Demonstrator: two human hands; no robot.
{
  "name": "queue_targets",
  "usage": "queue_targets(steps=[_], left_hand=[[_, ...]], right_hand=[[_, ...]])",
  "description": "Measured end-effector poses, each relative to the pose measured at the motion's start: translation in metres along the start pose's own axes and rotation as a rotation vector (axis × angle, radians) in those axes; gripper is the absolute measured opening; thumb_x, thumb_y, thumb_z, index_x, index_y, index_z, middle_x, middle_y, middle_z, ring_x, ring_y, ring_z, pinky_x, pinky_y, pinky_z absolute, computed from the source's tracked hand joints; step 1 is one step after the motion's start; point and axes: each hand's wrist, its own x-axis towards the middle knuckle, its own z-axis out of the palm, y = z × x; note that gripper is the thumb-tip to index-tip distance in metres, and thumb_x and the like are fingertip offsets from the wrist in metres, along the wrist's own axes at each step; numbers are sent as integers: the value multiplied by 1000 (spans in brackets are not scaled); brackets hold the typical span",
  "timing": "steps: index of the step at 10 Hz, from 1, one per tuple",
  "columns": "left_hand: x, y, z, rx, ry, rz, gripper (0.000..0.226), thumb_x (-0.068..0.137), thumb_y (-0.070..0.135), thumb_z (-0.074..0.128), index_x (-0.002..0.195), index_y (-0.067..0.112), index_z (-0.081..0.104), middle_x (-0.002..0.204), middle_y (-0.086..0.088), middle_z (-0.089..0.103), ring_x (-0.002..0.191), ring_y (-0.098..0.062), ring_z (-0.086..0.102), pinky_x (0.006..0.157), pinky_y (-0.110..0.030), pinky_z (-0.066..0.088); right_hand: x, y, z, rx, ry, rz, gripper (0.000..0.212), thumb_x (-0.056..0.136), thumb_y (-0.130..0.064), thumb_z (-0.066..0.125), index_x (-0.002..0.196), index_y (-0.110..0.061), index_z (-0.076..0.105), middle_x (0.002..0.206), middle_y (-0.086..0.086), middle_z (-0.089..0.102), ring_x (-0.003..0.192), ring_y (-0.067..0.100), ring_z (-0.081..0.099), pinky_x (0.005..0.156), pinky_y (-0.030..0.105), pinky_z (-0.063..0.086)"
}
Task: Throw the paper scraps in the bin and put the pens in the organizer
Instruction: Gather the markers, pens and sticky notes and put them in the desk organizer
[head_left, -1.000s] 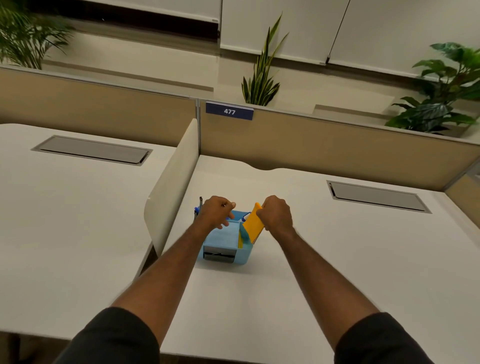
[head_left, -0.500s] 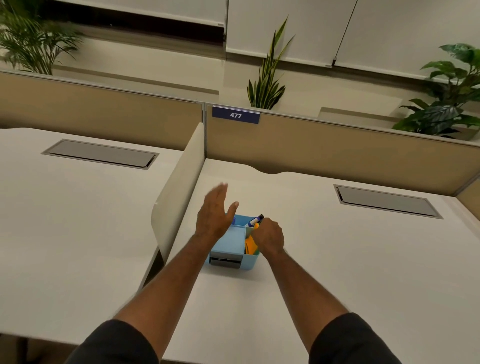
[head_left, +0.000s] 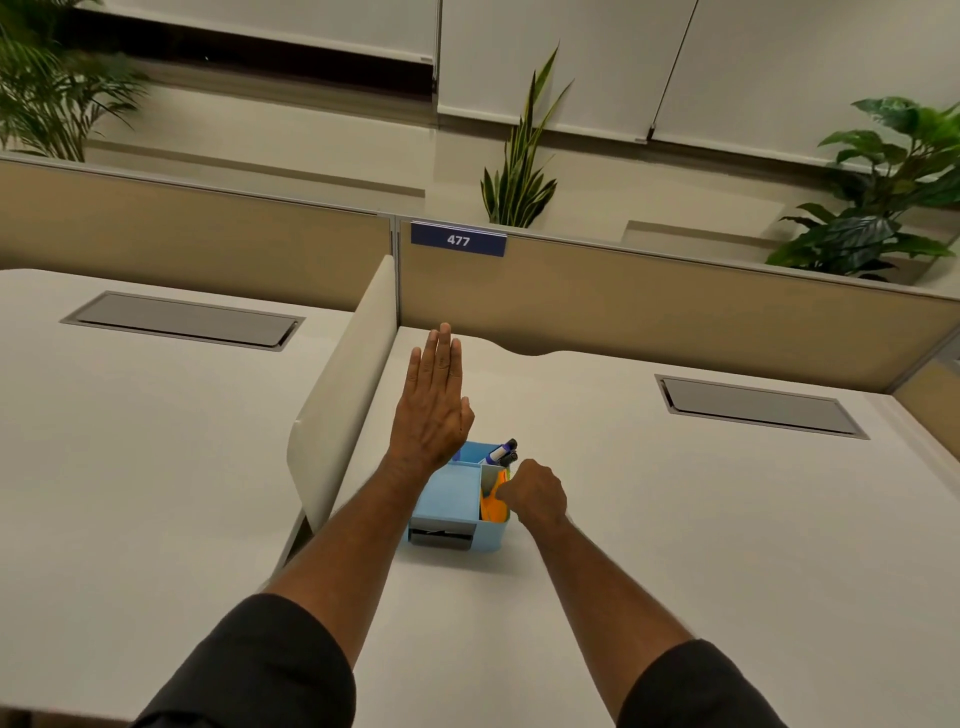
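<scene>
Fingers of the left hand (head_left: 434, 410) have opened out flat since a second ago — then they were curled at the rim of the blue organizer (head_left: 451, 499), and now the hand hovers above its back left corner, wide and holding nothing. The right hand (head_left: 535, 496) has come down from gripping the orange pad (head_left: 493, 506) upright to pressing it into the front right compartment, fingers curled at its top edge. Pens (head_left: 503, 452) stand in the back compartment at frame center — that part looks done; no bin or scraps show.
</scene>
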Motion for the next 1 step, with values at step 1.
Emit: queue_targets(steps=[1], left_hand=[[-2,5,6,1,-10,-18,74,91,21,33,155,-1,3,164,-20,-4,153,-33,-4,125,-48,7]], right_hand=[[13,8,2,0,-39,13,44,81,-48,70,107,-15,61,107,5,72,95,24,71,81,33,58]])
